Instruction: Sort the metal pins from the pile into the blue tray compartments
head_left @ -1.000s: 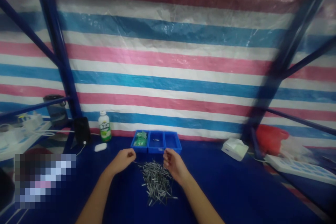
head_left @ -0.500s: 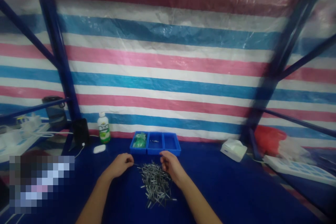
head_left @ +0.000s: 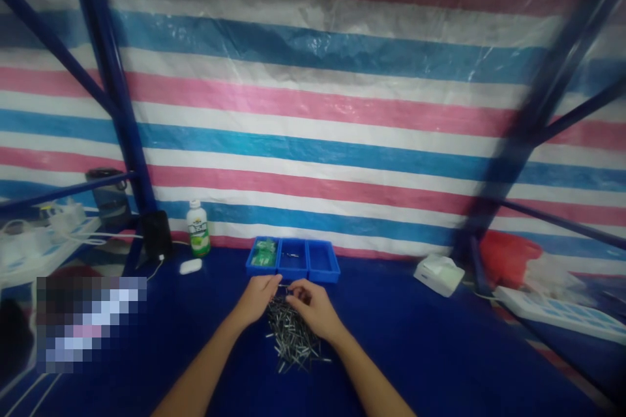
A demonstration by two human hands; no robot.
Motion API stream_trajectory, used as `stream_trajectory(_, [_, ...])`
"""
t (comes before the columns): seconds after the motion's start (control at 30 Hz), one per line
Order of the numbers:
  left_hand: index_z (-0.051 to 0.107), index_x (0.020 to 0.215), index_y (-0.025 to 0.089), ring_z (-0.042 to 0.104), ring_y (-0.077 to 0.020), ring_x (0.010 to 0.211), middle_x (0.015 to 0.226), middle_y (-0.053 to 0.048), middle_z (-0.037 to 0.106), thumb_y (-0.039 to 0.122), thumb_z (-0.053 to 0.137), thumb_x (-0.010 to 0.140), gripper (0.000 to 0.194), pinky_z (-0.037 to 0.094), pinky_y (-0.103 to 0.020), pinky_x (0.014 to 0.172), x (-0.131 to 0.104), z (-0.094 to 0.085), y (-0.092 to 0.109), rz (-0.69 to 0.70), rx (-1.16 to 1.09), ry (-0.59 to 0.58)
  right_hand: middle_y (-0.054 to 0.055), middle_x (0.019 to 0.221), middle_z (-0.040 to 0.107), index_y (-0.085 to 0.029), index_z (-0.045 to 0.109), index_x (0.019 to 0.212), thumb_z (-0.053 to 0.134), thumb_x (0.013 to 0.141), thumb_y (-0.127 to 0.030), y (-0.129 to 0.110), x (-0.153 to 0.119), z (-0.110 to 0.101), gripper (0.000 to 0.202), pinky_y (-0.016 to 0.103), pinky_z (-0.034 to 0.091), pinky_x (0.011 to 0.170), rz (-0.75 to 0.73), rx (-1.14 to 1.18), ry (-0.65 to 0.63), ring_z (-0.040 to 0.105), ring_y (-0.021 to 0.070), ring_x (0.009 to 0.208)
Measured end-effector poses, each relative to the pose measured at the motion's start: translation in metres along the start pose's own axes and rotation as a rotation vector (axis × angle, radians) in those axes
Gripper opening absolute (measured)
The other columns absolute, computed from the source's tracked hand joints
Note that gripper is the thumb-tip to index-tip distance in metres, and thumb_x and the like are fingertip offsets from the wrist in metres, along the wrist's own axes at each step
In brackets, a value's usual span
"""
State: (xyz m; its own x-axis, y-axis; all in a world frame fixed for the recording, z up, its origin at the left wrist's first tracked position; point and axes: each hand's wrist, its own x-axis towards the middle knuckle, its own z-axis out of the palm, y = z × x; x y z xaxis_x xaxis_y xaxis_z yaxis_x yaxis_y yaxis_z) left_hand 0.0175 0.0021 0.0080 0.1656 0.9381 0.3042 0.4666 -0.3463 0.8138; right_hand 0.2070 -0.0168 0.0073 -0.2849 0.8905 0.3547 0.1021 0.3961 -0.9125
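Note:
A pile of thin metal pins (head_left: 296,337), silvery and dark, lies loose on the blue tabletop in front of me. My left hand (head_left: 259,298) is at the pile's far left edge, thumb and fingers pinched on a thin metal pin (head_left: 283,286). That pin points across toward my right hand (head_left: 313,307), which is curled over the pile's far right side. Its fingertips are pressed together near the pin's end; what they hold is too small to make out. Just beyond both hands stands a blue three-compartment tray (head_left: 323,277).
Green-and-white packets (head_left: 265,253) fill the tray's left compartment; a few small metal pieces (head_left: 291,255) lie in the middle one. At the left are a bottle (head_left: 198,231), a white case (head_left: 190,266) and a black device (head_left: 156,236). A tissue pack (head_left: 439,275) and power strip (head_left: 557,313) sit right.
My left hand has moved right with the pin, over the pile's far edge, close to my right hand. The right hand has shifted only slightly. The view has tilted a little.

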Motion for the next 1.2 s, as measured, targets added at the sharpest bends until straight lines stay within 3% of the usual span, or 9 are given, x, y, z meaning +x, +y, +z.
stream_trajectory(0.1, [0.046, 0.051, 0.018, 0.045, -0.0131, 0.052, 0.049, 0.002, 0.046, 0.055, 0.040, 0.092, 0.056, 0.032, -0.025, 0.055, -0.001, 0.005, -0.001, -0.008, -0.023, 0.015, 0.000, 0.071, 0.062, -0.022, 0.069, 0.083, 0.064, 0.084, -0.039, -0.002, -0.001, 0.001, 0.018, 0.027, 0.039, 0.062, -0.037, -0.065, 0.025, 0.052, 0.0160, 0.064])
stream_trajectory(0.27, [0.045, 0.049, 0.018, 0.043, -0.0127, 0.050, 0.047, 0.002, 0.044, 0.056, 0.043, 0.091, 0.056, 0.031, -0.025, 0.054, -0.002, 0.006, -0.001, -0.019, -0.037, 0.031, 0.000, 0.067, 0.060, -0.020, 0.066, 0.071, 0.054, 0.091, -0.042, -0.006, -0.002, 0.000, 0.032, 0.028, 0.038, 0.063, -0.057, -0.095, 0.044, 0.051, 0.0165, 0.065])
stream_trajectory(0.47, [0.044, 0.049, 0.018, 0.041, -0.0121, 0.050, 0.047, 0.002, 0.044, 0.059, 0.043, 0.090, 0.058, 0.030, -0.025, 0.053, -0.003, 0.009, -0.003, -0.034, -0.069, 0.050, -0.001, 0.064, 0.056, -0.019, 0.063, 0.069, 0.056, 0.089, -0.045, -0.001, 0.001, -0.001, 0.034, 0.026, 0.037, 0.060, -0.020, -0.042, 0.062, 0.048, 0.0145, 0.061])
stream_trajectory(0.6, [0.041, 0.050, 0.019, 0.038, -0.0111, 0.048, 0.047, 0.003, 0.040, 0.060, 0.038, 0.091, 0.059, 0.030, -0.025, 0.053, 0.003, 0.003, -0.008, -0.056, -0.142, 0.172, -0.002, 0.060, 0.054, -0.018, 0.063, 0.073, 0.060, 0.086, -0.045, 0.003, 0.008, -0.013, 0.030, 0.025, 0.034, 0.055, -0.010, 0.034, 0.132, 0.044, 0.0132, 0.056])
stream_trajectory(0.8, [0.040, 0.050, 0.019, 0.041, -0.0121, 0.050, 0.048, 0.003, 0.041, 0.058, 0.038, 0.092, 0.058, 0.033, -0.026, 0.057, 0.007, -0.005, -0.011, -0.042, -0.127, 0.289, -0.002, 0.065, 0.058, -0.020, 0.065, 0.077, 0.073, 0.076, -0.040, 0.005, 0.012, -0.029, 0.021, 0.026, 0.033, 0.055, -0.011, 0.371, 0.222, 0.044, 0.0111, 0.054])
stream_trajectory(1.0, [0.043, 0.049, 0.019, 0.044, -0.0127, 0.051, 0.048, 0.002, 0.044, 0.056, 0.039, 0.092, 0.057, 0.033, -0.026, 0.056, 0.007, -0.005, -0.012, -0.061, -0.089, 0.307, -0.002, 0.067, 0.054, -0.021, 0.065, 0.077, 0.082, 0.070, -0.033, -0.003, 0.004, -0.029, 0.022, 0.025, 0.034, 0.057, 0.071, 0.793, 0.044, 0.043, 0.0100, 0.057])
stream_trajectory(1.2, [0.045, 0.051, 0.019, 0.045, -0.0129, 0.052, 0.049, 0.002, 0.046, 0.057, 0.040, 0.091, 0.056, 0.034, -0.025, 0.056, 0.010, -0.007, -0.013, -0.081, -0.078, 0.319, -0.002, 0.074, 0.049, -0.021, 0.059, 0.074, 0.082, 0.070, -0.032, -0.012, 0.002, -0.031, 0.026, 0.025, 0.034, 0.058, 0.099, 0.983, -0.041, 0.042, 0.0097, 0.060])
